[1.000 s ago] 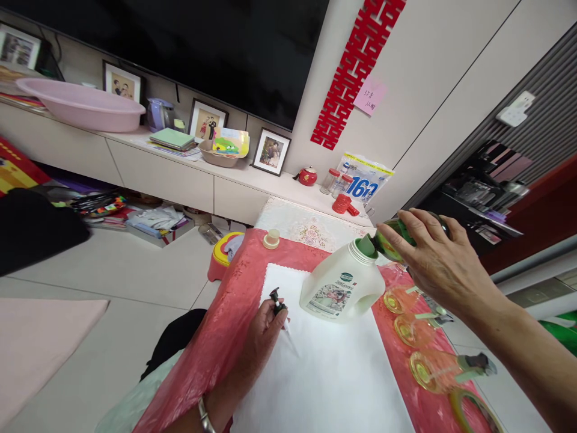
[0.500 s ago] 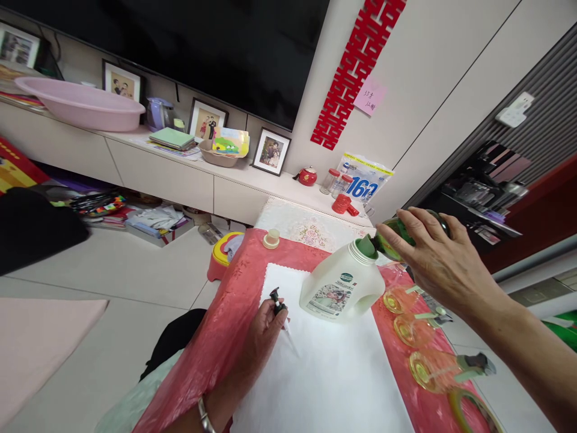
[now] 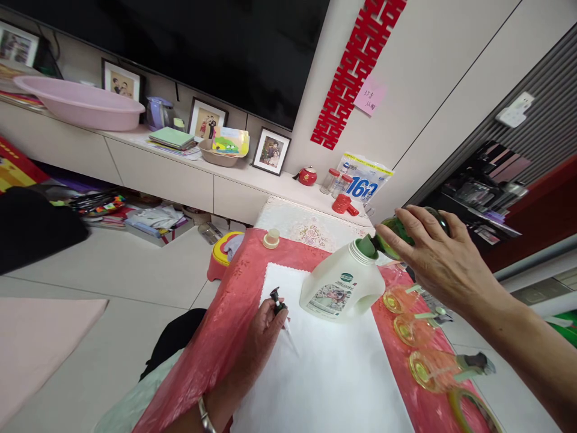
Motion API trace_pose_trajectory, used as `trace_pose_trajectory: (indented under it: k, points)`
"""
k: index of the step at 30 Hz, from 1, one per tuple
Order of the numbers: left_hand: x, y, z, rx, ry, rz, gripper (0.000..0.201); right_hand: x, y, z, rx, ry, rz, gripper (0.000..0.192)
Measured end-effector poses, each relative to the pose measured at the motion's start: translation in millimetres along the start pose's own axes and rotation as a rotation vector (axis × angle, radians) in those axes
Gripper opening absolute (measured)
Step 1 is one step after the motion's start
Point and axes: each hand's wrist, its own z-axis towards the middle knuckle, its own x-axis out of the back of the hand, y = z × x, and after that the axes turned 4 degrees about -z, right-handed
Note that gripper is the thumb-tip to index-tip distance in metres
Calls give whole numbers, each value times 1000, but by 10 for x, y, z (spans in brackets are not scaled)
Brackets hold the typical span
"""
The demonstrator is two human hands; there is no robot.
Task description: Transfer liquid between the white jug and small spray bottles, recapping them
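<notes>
My right hand [image 3: 433, 240] is closed around a green bottle [image 3: 393, 239], tipped so that its neck points left into the mouth of a jug. That jug is a pale detergent jug [image 3: 340, 285] with a green spout inside its open neck, standing upright on a white mat [image 3: 333, 373]. Between the fingers of my left hand [image 3: 267, 328] is a black pump head [image 3: 276, 300], its clear dip tube slanting down over the mat. The jug's likely cap, a pale translucent cap [image 3: 271, 239], lies on the red table cover [image 3: 238, 282].
Several clear bottles, among them a yellowish bottle [image 3: 426, 370], line the table's right side, with a roll of tape [image 3: 471, 412] nearer me. A yellow and red stool [image 3: 220, 255] is beyond the left edge. Behind stands a low cabinet [image 3: 166, 174] with frames and a pink basin [image 3: 85, 105].
Almost nothing differs. The green bottle stays tipped at the jug's mouth, and my left hand keeps the pump head in the same place.
</notes>
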Motion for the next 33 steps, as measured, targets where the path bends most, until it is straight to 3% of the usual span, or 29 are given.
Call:
trace_pose_trajectory:
  k: [17, 33]
  points:
    - [26, -119, 35, -24, -11, 9, 30, 68, 42, 69, -8, 33, 57, 43]
    - [23, -110, 35, -22, -8, 45, 31, 170, 108, 92, -22, 1, -92, 41]
